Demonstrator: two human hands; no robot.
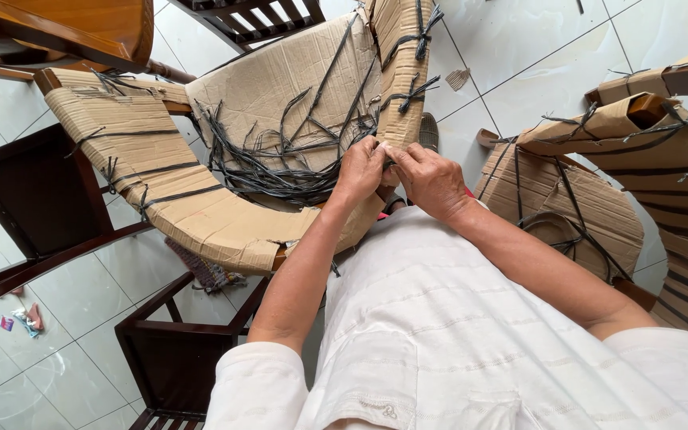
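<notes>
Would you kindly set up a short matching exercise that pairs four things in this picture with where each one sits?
Things:
1. left hand
2. second cardboard-wrapped chair
3. loose black straps
4. bare dark wooden chair

Places:
A. at the left edge, on the white tiles
B. heaped on the cardboard seat of the middle chair
C. at the right edge of the view
D. meeting the right hand on the cardboard edge

Pairs: 1-D, 2-C, 3-B, 4-A

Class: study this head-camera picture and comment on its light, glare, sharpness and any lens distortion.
Head view: even, soft daylight with faint shadows; pale glare on the glossy floor tiles; left hand, right hand and cardboard-wrapped chair are sharp; wide-angle bending curves the tile lines and stretches the white shirt near the bottom edge.
</notes>
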